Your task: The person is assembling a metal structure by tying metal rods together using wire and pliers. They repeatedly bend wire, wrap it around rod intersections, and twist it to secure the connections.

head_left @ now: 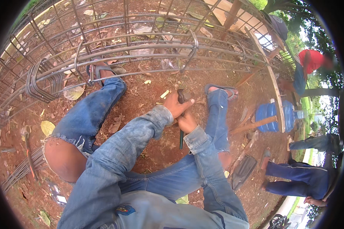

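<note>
Over the bare soil between my bent legs, my two hands meet around a dark pair of pincers [181,139]. My left hand [174,105] is closed at the upper end of the tool, with the thumb stretched across it. Just below, my right hand [187,121] is wrapped around the handles, and a dark green handle end sticks out underneath. My fingers cover much of the tool, so how its jaws stand is hidden. A long steel rebar cage [141,49] lies beyond my feet, apart from both hands.
Bundled stirrups [44,82] hang on the cage at left. A long-handled tool [29,154] lies by thin wires [21,170]. At right are a blue water jug [273,116], a wooden plank [271,84], a dark flat object [244,170] and other people [296,177].
</note>
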A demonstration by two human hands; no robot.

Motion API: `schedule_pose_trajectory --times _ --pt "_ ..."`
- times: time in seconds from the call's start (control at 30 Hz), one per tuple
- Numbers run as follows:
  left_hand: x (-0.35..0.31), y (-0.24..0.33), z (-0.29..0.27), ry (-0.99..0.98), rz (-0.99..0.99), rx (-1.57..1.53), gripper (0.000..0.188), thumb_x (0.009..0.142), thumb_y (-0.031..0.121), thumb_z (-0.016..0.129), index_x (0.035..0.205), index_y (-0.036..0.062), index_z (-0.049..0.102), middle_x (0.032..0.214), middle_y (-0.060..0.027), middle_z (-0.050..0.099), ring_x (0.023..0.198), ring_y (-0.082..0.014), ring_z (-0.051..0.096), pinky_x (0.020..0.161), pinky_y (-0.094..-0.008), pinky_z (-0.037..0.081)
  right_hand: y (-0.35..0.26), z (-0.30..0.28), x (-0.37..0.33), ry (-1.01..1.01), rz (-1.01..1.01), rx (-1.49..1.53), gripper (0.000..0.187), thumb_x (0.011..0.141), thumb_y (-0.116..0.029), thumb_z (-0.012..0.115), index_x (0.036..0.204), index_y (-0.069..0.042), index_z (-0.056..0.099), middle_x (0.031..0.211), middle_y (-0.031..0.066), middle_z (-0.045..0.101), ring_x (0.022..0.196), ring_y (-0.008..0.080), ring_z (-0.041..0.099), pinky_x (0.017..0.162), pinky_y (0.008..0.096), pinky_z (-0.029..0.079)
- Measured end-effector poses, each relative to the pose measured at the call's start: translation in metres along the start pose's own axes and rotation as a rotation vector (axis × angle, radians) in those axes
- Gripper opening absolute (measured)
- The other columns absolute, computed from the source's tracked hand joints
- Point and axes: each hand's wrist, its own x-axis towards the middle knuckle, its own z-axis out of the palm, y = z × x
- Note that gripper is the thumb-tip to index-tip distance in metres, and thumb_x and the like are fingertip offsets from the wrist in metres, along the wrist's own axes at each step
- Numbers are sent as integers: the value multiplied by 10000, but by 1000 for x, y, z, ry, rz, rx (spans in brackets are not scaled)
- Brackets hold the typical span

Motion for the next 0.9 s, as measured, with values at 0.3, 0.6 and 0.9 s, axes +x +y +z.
schedule_pose_trajectory --times 0.3,0.6,0.9 --pt "25 -4 -7 -74 -170 -219 459 775 441 733 831 10 584 732 -39 554 703 -148 524 644 -332 441 23 13 -3 339 -319 -392 599 752 -68 663 1266 59 382 995 182 611 854 231 619 697 338 498" --pt "33 -5 0 -137 -74 -617 390 772 267 754 966 14 529 861 -29 523 791 -113 486 684 -291 415 16 29 -13 551 -367 -114 198 780 -6 637 942 -11 523 706 122 613 562 203 608 527 333 472" --pt "35 -4 1 -70 -74 -680 356 771 191 728 1028 31 541 930 -60 586 882 -146 550 796 -323 423 0 31 -9 630 -509 -194 195 774 2 627 939 -2 523 749 179 624 629 316 647 561 388 489"
